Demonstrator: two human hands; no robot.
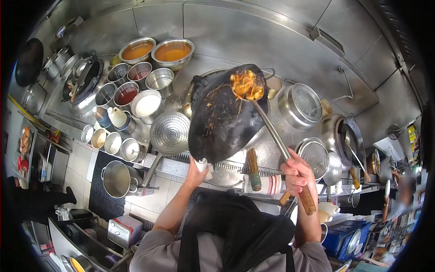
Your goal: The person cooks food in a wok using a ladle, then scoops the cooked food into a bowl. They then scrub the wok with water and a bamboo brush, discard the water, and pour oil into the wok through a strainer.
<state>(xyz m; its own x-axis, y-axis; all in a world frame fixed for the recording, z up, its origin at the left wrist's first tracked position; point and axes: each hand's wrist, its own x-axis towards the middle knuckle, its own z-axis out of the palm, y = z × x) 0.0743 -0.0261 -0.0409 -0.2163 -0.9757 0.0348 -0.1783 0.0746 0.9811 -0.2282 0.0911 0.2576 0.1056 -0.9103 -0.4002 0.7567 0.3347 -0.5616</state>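
Observation:
A black wok point(222, 122) is tilted up over the stove, with dark sauce residue on its inner surface. At its near edge my left hand point(197, 174) is closed on a white cloth point(203, 166) around the wok's rim or handle. My right hand point(298, 174) grips the wooden handle of a long metal ladle point(274, 131). Glossy orange-brown food pieces point(247, 85) fill the ladle's bowl, which is over the far right part of the wok.
Left of the wok lie a perforated strainer point(170, 133) and metal pots of sauces point(127, 94). Two bowls of amber liquid point(173, 51) stand behind. A bamboo brush point(253, 170) is at the front edge, with a lidded pot point(302, 108) on the right. A person's dark shoe point(70, 195) shows at far left.

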